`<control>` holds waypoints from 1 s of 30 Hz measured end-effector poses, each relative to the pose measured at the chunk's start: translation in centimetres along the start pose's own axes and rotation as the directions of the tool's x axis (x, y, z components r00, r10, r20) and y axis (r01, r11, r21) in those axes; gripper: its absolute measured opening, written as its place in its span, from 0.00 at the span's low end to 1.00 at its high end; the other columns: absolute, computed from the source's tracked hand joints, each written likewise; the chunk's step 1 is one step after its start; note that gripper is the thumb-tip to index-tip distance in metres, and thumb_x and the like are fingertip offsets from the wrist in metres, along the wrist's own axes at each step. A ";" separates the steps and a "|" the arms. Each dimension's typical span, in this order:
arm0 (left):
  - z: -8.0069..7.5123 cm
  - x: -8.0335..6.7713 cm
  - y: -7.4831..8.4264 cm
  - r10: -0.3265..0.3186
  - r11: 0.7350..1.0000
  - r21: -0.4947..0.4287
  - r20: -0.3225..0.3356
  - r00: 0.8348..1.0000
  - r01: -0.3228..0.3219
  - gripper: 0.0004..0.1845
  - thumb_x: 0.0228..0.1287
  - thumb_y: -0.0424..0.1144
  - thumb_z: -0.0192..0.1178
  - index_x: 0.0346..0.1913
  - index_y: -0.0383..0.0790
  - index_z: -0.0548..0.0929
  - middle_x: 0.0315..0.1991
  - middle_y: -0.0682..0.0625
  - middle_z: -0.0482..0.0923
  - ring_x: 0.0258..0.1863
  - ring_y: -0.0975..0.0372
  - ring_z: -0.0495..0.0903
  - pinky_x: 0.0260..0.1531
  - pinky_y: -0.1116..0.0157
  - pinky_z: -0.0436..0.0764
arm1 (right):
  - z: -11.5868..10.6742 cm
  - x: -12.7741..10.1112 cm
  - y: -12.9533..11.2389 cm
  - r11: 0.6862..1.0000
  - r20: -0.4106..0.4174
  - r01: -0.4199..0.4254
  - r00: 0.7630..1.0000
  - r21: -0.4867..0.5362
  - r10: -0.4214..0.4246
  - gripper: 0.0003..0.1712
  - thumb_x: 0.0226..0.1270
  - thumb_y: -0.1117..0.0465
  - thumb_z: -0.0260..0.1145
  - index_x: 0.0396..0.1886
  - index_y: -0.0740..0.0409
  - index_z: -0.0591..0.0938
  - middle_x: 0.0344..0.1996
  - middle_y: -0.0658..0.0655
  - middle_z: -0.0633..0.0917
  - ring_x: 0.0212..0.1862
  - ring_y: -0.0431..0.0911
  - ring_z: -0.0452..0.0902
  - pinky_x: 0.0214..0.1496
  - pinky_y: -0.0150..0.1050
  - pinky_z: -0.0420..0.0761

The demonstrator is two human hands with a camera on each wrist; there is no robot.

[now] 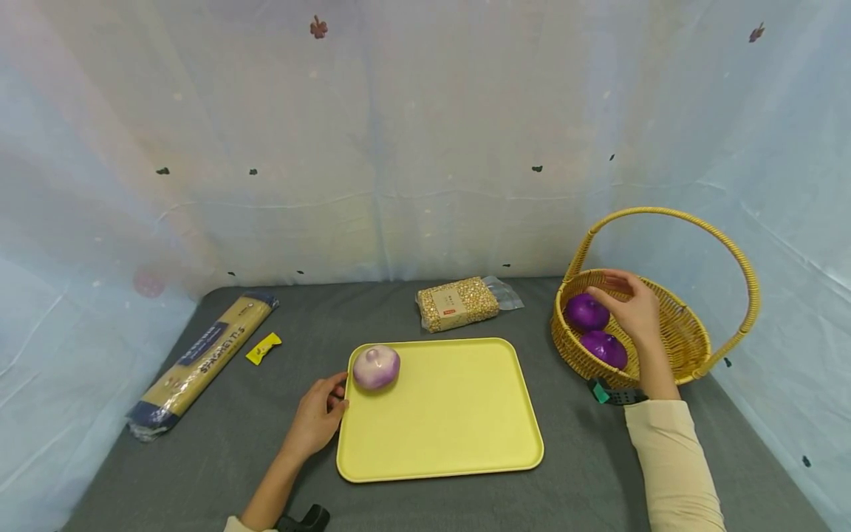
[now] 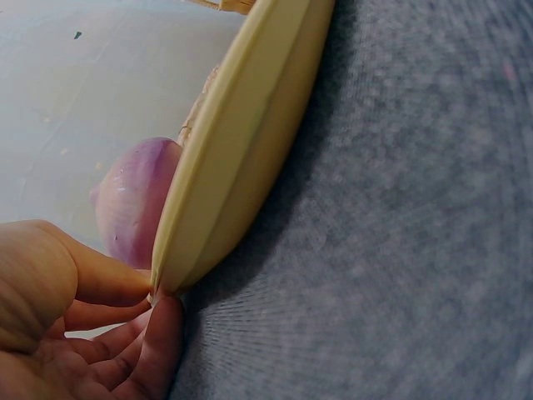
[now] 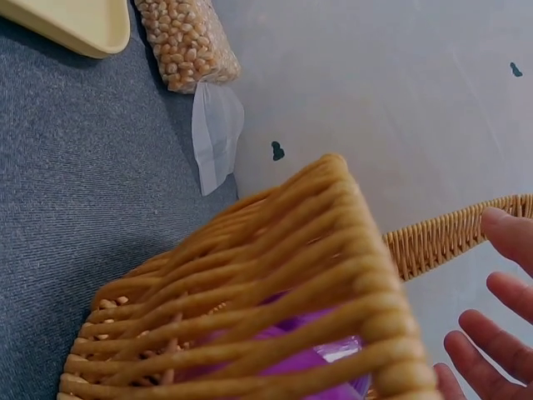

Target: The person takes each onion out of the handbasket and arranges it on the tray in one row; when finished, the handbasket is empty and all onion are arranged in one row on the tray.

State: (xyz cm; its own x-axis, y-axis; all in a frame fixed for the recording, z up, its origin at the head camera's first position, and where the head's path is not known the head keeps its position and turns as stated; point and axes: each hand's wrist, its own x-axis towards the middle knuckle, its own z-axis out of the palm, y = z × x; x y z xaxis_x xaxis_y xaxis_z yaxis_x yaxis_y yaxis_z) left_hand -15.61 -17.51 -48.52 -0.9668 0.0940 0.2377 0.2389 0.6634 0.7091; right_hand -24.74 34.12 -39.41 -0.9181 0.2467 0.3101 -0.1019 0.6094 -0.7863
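The right hand, fingers parted and empty, is hovering over the basket; two purple onions are lying inside, just to its left, well apart from the left hand, which is pinching the tray.

Cream right sleeve, cream left cuff, black right wristband, green patch, black left-wrist mount

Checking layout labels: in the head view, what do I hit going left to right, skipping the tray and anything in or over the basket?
Spaghetti pack → small yellow packet → left hand → pale purple onion → bag of corn → basket.
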 end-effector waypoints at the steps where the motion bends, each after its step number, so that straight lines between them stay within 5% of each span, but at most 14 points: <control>1: 0.0 0.0 0.0 -0.001 1.000 -0.002 0.003 1.000 0.001 0.22 0.54 0.24 0.61 0.55 0.27 0.75 0.33 0.48 0.72 0.30 0.64 0.69 0.32 0.67 0.69 | 0.0 0.0 0.1 1.000 0.000 0.000 1.000 -0.001 0.000 0.33 0.57 0.46 0.68 0.59 0.58 0.74 0.55 0.60 0.76 0.54 0.47 0.70 0.46 0.22 0.68; 16: -0.1 0.0 0.3 -0.012 1.000 -0.014 0.015 1.000 0.012 0.22 0.55 0.24 0.61 0.55 0.27 0.75 0.34 0.47 0.72 0.30 0.63 0.70 0.32 0.67 0.70 | 0.2 0.0 1.4 0.999 0.014 -0.042 0.999 -0.031 0.043 0.35 0.58 0.44 0.66 0.60 0.60 0.72 0.56 0.64 0.75 0.56 0.55 0.69 0.56 0.50 0.68; 30: 0.0 -0.1 -0.1 -0.002 1.000 -0.010 0.000 1.000 0.002 0.22 0.54 0.24 0.61 0.54 0.27 0.76 0.33 0.48 0.72 0.29 0.64 0.69 0.31 0.67 0.70 | 0.2 -0.3 1.9 0.998 0.029 -0.048 0.998 -0.037 0.049 0.36 0.59 0.45 0.65 0.61 0.61 0.71 0.57 0.65 0.74 0.58 0.59 0.69 0.55 0.54 0.67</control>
State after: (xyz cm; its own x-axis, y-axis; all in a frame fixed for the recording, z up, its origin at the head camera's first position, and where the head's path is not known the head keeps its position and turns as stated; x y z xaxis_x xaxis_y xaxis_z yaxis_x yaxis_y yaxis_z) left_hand -15.59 -17.57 -48.62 -0.9672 0.0932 0.2364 0.2383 0.6562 0.7160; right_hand -24.68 35.05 -41.10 -0.9329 0.2538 0.2557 -0.0438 0.6246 -0.7797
